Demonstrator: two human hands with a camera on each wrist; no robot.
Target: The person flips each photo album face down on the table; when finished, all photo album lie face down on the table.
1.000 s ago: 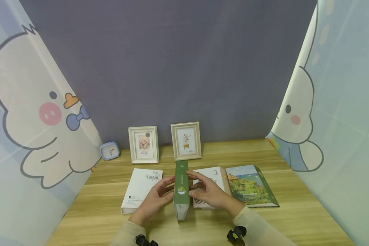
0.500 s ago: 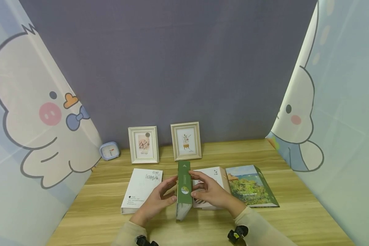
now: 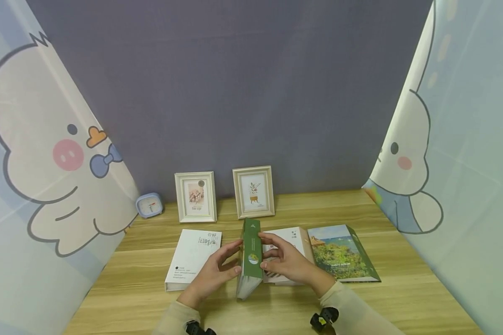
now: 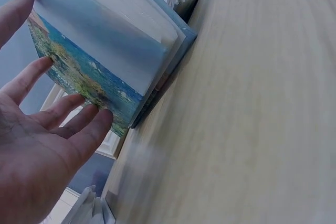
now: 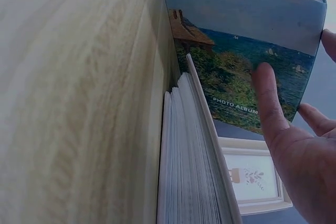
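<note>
Head view: green-spined photo album (image 3: 250, 253) stands on edge at centre of the wooden table (image 3: 402, 288), spine up, leaning slightly to the right. Left hand (image 3: 217, 272) sits flat against its left cover, fingers straight, thumb near the top edge. Right hand (image 3: 286, 261) sits against the right cover, fingers extended, fingertips on the spine side. Hands are apart with the album sandwiched between them; neither is curled round it.

Left wrist view: left-hand fingers (image 4: 73, 121) lie spread and straight on the album's seascape cover (image 4: 89, 72), page block visible along the edge. Right wrist view: right-hand index finger (image 5: 270, 103) presses flat on the cover printed "PHOTO ALBUM" (image 5: 236, 72), bottom edge of the album on the table, pages fanned slightly beside it.

Surroundings in the head view:
- white book (image 3: 193, 258) flat, just left of the left hand
- beige book (image 3: 295, 239) flat, just right of the album, partly under the right hand
- second landscape-cover album (image 3: 341, 253) flat, touching the beige book on its right
- two picture frames (image 3: 195, 197) (image 3: 254, 191) upright at the back edge against the grey backdrop
- small blue clock (image 3: 149, 205) far left, well apart from the books
</note>
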